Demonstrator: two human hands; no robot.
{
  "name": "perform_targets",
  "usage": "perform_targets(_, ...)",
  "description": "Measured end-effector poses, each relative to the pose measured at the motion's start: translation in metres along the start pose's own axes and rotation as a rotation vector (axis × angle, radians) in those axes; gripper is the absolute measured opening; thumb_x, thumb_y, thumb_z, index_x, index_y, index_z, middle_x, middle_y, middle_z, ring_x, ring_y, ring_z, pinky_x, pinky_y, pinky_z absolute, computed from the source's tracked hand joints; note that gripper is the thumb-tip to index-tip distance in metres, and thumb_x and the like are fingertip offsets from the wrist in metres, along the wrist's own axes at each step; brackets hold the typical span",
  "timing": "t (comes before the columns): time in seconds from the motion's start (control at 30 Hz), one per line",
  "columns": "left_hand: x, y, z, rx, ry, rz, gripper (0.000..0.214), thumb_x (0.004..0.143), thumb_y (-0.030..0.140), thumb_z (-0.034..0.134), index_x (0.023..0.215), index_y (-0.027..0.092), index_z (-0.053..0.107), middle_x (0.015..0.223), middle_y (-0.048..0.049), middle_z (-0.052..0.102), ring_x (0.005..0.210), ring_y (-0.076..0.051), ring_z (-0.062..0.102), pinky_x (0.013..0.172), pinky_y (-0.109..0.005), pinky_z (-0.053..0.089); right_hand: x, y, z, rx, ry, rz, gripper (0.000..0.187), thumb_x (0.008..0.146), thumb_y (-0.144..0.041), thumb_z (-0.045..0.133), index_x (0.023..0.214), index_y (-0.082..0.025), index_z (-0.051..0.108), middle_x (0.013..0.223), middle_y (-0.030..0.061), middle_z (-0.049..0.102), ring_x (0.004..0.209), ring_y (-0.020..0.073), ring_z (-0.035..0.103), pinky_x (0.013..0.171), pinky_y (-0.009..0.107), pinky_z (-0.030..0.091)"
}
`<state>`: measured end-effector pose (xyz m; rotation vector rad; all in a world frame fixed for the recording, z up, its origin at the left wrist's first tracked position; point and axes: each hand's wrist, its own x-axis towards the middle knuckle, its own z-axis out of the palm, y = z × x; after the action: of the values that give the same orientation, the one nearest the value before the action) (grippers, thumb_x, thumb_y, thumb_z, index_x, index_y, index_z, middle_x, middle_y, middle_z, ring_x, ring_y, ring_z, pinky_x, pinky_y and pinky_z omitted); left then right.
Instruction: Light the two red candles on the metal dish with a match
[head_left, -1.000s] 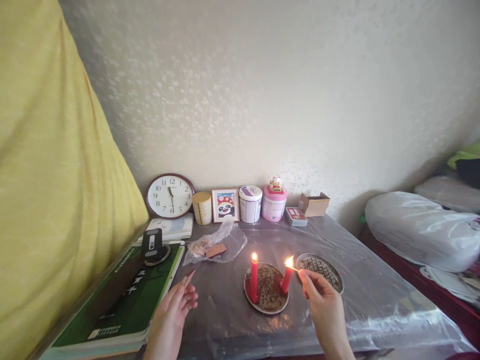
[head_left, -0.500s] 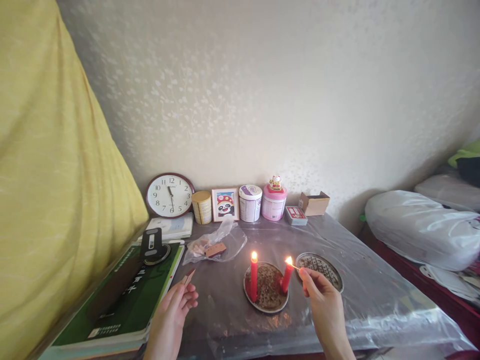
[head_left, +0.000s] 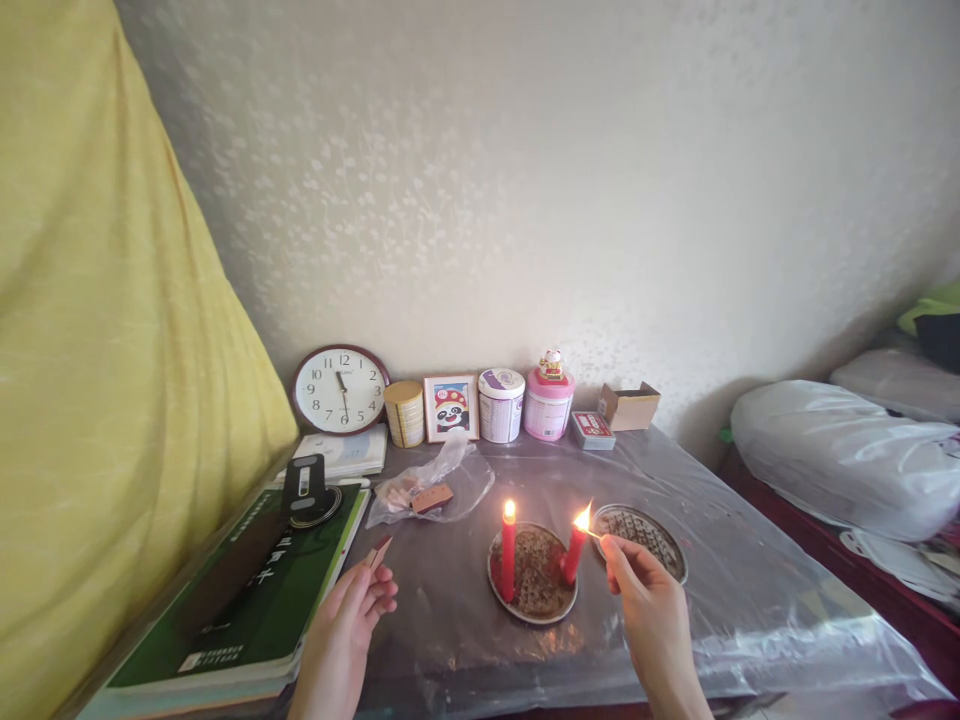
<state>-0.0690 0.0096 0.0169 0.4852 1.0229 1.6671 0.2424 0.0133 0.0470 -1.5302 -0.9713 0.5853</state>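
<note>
Taller than half a second ago, the flame (head_left: 582, 519) flares atop the tilted red candle (head_left: 574, 560), while the right hand (head_left: 646, 592) and left hand (head_left: 356, 608) have barely shifted. Pinched in the right fingers, a matchstick (head_left: 592, 535) reaches into that flame. Well apart, the left grips a small brown box (head_left: 379, 554). An upright red candle (head_left: 508, 555) burns beside the tilted one, both standing on one round tray (head_left: 538, 580).
</note>
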Motion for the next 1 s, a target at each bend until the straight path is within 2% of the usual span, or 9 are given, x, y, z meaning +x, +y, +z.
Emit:
perform_targets(0.3, 0.0011, -0.0025, -0.0028, 0.001, -0.005, 0.011, 0.036, 0.063, 0.042, 0.081, 0.090, 0.018, 0.075, 0.076, -0.0068, 0.069, 0.071, -0.019, 0.062, 0.058, -0.026, 0.055, 0.0001, 0.0025, 0.0001, 0.012, -0.006, 0.024, 0.035, 0.078, -0.052, 0.062, 0.078, -0.017, 0.068, 0.055, -0.0044, 0.046, 0.057, 0.0138, 0.043, 0.056, 0.024, 0.034)
perform_targets(0.5, -0.0004, -0.0017, -0.0027, 0.002, -0.008, 0.006, 0.029, 0.064, 0.042, 0.080, 0.082, 0.020, 0.074, 0.076, -0.0060, 0.069, 0.071, -0.019, 0.062, 0.058, -0.026, 0.055, -0.0016, -0.0021, -0.0004, 0.011, -0.006, 0.026, 0.037, 0.077, -0.052, 0.062, 0.076, -0.016, 0.067, 0.056, -0.0032, 0.046, 0.058, 0.0147, 0.043, 0.056, 0.025, 0.034)
perform_targets(0.67, 0.0009, -0.0026, -0.0018, 0.004, -0.019, 0.003, 0.030, 0.066, 0.042, 0.079, 0.085, 0.020, 0.074, 0.077, -0.0058, 0.069, 0.072, -0.018, 0.062, 0.059, -0.025, 0.055, -0.0013, -0.0031, -0.0008, 0.009, -0.013, 0.034, 0.036, 0.078, -0.052, 0.062, 0.072, -0.017, 0.065, 0.055, -0.0038, 0.045, 0.058, 0.0144, 0.042, 0.056, 0.025, 0.033)
perform_targets(1.0, 0.0027, -0.0043, -0.0046, 0.008, -0.009, 0.000, 0.035, 0.063, 0.043, 0.081, 0.086, 0.019, 0.073, 0.076, -0.0051, 0.069, 0.071, -0.018, 0.062, 0.058, -0.026, 0.054, 0.0054, -0.0015, -0.0025, 0.123, 0.028, 0.039, 0.036, 0.077, -0.050, 0.064, 0.065, -0.017, 0.058, 0.054, -0.0051, 0.045, 0.057, 0.0112, 0.040, 0.057, 0.023, 0.033)
